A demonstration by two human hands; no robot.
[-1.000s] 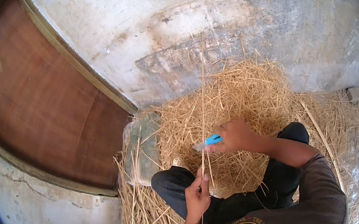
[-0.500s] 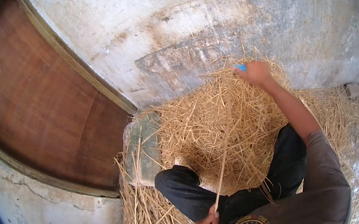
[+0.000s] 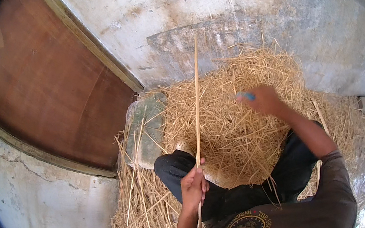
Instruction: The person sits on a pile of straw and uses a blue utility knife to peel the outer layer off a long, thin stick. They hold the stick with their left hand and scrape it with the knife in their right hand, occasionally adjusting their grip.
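Step in hand (judged): shaving or splitting a pale strip (image 3: 196, 107) w/ a blue-handled tool (image 3: 247, 96), prob. a knife. Its tip is blurred; blade detail cannot be told. Tool is right of the strip, not touching it, i.e. prob. b/w strokes.

Strip pos.: runs from the near side, by the torso, up thru the L hand and over the straw (image 3: 236, 129); far end shows against the far wall (image 3: 241, 1).

Next move (judged): a further stroke calls for the tool to go left until its edge meets the strip, w/ L hand holding firm and L fingers out of the blade path.

L hand (image 3: 194, 186): near side, by the left knee (image 3: 168, 168). Forearm comes up from the near edge, leaning slightly right. L grip: wrapped firmly round the strip.

R hand (image 3: 264, 100): over the straw, farther out than L. Forearm extends far and left from the near-right sleeve (image 3: 335, 171). R grip: narrow, round the tool handle; exact finger placement cannot be told (blur).
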